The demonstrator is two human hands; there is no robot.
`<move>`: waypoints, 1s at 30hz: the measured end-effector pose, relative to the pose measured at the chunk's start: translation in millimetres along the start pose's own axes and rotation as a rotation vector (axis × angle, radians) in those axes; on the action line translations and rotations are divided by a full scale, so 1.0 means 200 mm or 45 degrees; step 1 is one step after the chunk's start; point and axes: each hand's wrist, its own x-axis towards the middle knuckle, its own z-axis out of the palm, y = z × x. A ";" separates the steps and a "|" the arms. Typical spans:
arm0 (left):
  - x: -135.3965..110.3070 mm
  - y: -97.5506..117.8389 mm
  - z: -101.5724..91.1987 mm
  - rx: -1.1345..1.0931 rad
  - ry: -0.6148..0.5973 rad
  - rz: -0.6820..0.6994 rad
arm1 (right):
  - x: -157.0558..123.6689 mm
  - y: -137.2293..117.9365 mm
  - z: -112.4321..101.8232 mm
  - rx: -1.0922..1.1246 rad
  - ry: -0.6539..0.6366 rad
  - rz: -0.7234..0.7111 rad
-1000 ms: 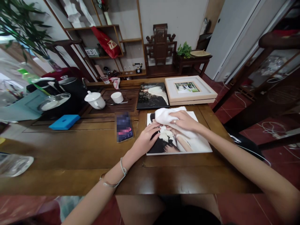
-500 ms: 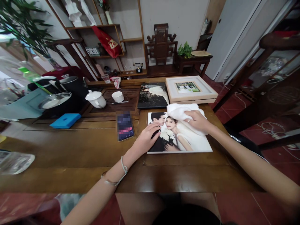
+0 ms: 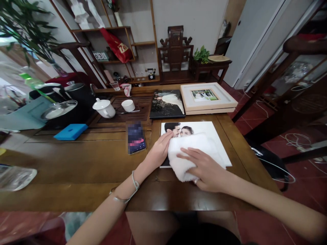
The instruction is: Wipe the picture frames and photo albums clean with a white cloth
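Note:
A wedding photo panel [image 3: 209,128] lies flat near the table's front edge, its lower middle covered by a folded white towel [image 3: 200,140]. My right hand [image 3: 208,172] holds the towel down on the photo, fingers slightly spread over the cloth and the thumb side toward me. Stretched out along the photo's left side, my left hand [image 3: 159,149] rests with extended fingers touching the panel and the towel's left edge. The couple's faces on the print show above the towel; the rest of them is mostly hidden.
Behind the panel lie a dark photo panel [image 3: 167,103] and a white picture frame [image 3: 187,102]. To the left are a phone [image 3: 136,137], a blue box [image 3: 71,131], a white lidded cup [image 3: 104,108] and a small white bowl [image 3: 128,105]. A wooden chair stands at right.
My right hand has brought the towel from the photo's upper right down toward me and left, over the lower middle. My left hand has stayed nearly in place.

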 end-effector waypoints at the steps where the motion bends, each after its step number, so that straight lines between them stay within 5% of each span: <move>1: 0.00 0.00 0.00 -0.009 -0.009 -0.001 | -0.01 0.00 0.00 0.012 0.010 0.012; 6: 0.00 0.00 0.01 -0.016 -0.005 -0.005 | 0.02 0.21 -0.01 -0.048 0.093 0.237; 12: 0.00 0.03 -0.01 -0.019 -0.029 -0.055 | 0.21 0.46 -0.07 -0.185 0.103 0.510; 16: 0.00 0.03 -0.01 -0.039 -0.028 -0.050 | 0.21 0.35 -0.05 -0.190 0.065 0.459; 24: -0.02 -0.02 0.04 -0.031 0.007 -0.006 | -0.12 -0.15 -0.03 0.074 -0.133 0.114; 27: -0.02 -0.03 0.04 -0.023 0.009 0.000 | -0.15 -0.15 -0.04 0.159 -0.118 0.065; 30: -0.02 -0.03 0.04 -0.005 -0.008 0.021 | -0.11 0.01 -0.06 0.118 -0.037 0.162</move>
